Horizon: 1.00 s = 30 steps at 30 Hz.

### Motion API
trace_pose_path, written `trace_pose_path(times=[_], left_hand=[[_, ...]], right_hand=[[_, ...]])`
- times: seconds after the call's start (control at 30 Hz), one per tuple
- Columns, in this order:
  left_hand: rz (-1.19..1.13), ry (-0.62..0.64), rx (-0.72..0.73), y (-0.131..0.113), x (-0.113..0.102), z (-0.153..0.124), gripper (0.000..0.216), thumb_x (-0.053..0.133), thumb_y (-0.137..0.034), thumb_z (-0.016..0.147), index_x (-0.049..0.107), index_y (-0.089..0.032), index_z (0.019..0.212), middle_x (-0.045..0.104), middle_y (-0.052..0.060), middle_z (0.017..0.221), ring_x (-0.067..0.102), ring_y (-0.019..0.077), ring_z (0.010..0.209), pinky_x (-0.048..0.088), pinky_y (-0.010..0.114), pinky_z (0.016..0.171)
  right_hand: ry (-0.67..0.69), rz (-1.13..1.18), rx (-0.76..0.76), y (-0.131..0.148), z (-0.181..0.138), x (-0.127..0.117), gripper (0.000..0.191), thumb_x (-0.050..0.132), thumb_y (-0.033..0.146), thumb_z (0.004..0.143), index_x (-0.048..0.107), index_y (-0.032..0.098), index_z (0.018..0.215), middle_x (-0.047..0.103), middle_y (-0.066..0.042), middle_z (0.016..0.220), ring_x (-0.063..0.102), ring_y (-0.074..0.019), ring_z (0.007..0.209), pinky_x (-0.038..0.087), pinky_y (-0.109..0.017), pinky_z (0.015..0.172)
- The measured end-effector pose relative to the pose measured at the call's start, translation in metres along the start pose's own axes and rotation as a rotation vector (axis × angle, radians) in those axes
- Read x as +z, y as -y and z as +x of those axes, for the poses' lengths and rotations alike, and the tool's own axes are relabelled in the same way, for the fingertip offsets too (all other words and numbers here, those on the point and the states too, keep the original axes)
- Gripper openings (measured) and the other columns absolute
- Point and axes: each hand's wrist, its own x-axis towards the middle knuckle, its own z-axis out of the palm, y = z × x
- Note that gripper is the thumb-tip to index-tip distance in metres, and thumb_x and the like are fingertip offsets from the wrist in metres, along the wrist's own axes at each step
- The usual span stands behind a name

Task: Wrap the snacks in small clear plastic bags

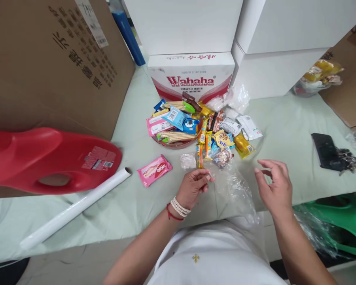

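My left hand is closed in a pinch on the edge of a clear plastic bag that lies crumpled on the pale green table cover in front of me. My right hand hovers just right of the bag with its fingers apart and slightly curled, holding nothing. Just beyond both hands is a heap of several wrapped snacks, partly piled on a reddish-brown dish. A pink wafer packet lies alone, left of my left hand.
A red plastic stool lies on its side at left beside a white roll. A big cardboard box, a Wahaha carton and white boxes stand behind. At right are a black phone with keys and a green stool.
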Motion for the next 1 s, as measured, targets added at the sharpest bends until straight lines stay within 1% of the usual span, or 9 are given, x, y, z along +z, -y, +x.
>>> trace_pose_path(times=[0.07,0.13,0.2,0.33,0.47,0.63,0.73,0.83,1.0], left_hand=[[0.030,0.011,0.013,0.002,0.002,-0.001,0.051,0.093,-0.042,0.060,0.071,-0.015,0.097,0.076,0.004,0.076,0.050,0.0044,0.044,0.029,0.018,0.042],[0.054,0.013,0.046,0.003,0.004,-0.001,0.051,0.092,-0.041,0.062,0.071,-0.015,0.100,0.075,0.002,0.075,0.049,0.0045,0.044,0.032,0.019,0.042],[0.080,-0.005,0.088,0.006,0.005,-0.001,0.049,0.090,-0.040,0.064,0.072,-0.015,0.102,0.073,0.001,0.072,0.046,0.0045,0.044,0.033,0.019,0.042],[0.167,-0.034,0.135,0.011,0.002,0.000,0.043,0.086,-0.038,0.066,0.073,-0.015,0.100,0.068,-0.002,0.068,0.044,0.0054,0.044,0.036,0.020,0.042],[0.269,-0.045,0.181,0.015,-0.002,-0.003,0.027,0.080,-0.035,0.072,0.074,-0.016,0.089,0.058,-0.005,0.060,0.044,0.0058,0.044,0.035,0.020,0.043],[0.240,-0.101,0.157,0.012,-0.008,-0.003,0.029,0.080,-0.039,0.074,0.074,-0.016,0.089,0.065,-0.002,0.068,0.043,0.0056,0.043,0.032,0.020,0.042],[0.170,-0.176,0.184,0.007,-0.009,0.001,0.039,0.079,-0.051,0.075,0.073,-0.014,0.086,0.065,-0.001,0.070,0.042,0.0044,0.041,0.029,0.021,0.041],[0.054,-0.170,0.174,0.001,-0.005,0.005,0.048,0.079,-0.061,0.074,0.071,-0.014,0.085,0.062,-0.002,0.072,0.043,0.0036,0.044,0.028,0.021,0.043],[-0.074,-0.124,0.152,-0.006,0.006,0.007,0.047,0.088,-0.053,0.066,0.064,-0.015,0.080,0.059,-0.004,0.065,0.041,0.0032,0.046,0.024,0.018,0.044]], right_hand=[[0.134,0.068,-0.096,0.015,-0.002,0.003,0.018,0.062,0.038,0.098,0.071,0.024,0.105,0.066,-0.006,0.102,0.064,-0.0195,0.087,0.054,-0.034,0.080],[0.350,0.192,-0.090,0.025,-0.005,0.015,0.015,0.060,0.035,0.099,0.072,0.024,0.099,0.067,-0.004,0.091,0.063,-0.0172,0.080,0.051,-0.029,0.070],[0.444,0.259,-0.038,0.030,-0.005,0.032,0.017,0.060,0.036,0.099,0.072,0.023,0.100,0.066,-0.003,0.088,0.062,-0.0166,0.076,0.049,-0.027,0.064],[0.395,0.260,-0.006,0.036,-0.003,0.059,0.024,0.061,0.042,0.098,0.070,0.022,0.107,0.062,-0.004,0.091,0.056,-0.0153,0.068,0.047,-0.028,0.062],[0.451,0.232,-0.042,0.046,0.006,0.078,0.026,0.068,0.045,0.091,0.071,0.024,0.107,0.065,-0.007,0.102,0.055,-0.0165,0.068,0.047,-0.031,0.064],[0.470,0.285,0.058,0.046,0.015,0.097,0.021,0.066,0.044,0.089,0.073,0.025,0.085,0.065,-0.004,0.081,0.056,-0.0194,0.072,0.044,-0.031,0.068],[0.496,0.439,0.219,0.044,0.013,0.097,0.027,0.071,0.050,0.085,0.073,0.023,0.085,0.063,-0.001,0.075,0.048,-0.0162,0.063,0.038,-0.029,0.060],[0.525,0.560,0.325,0.046,0.008,0.091,0.030,0.075,0.052,0.082,0.073,0.022,0.084,0.061,0.000,0.072,0.044,-0.0145,0.062,0.034,-0.027,0.059],[0.482,0.662,0.419,0.049,0.002,0.082,0.030,0.082,0.049,0.076,0.073,0.022,0.083,0.057,0.002,0.070,0.040,-0.0118,0.060,0.031,-0.026,0.058]])
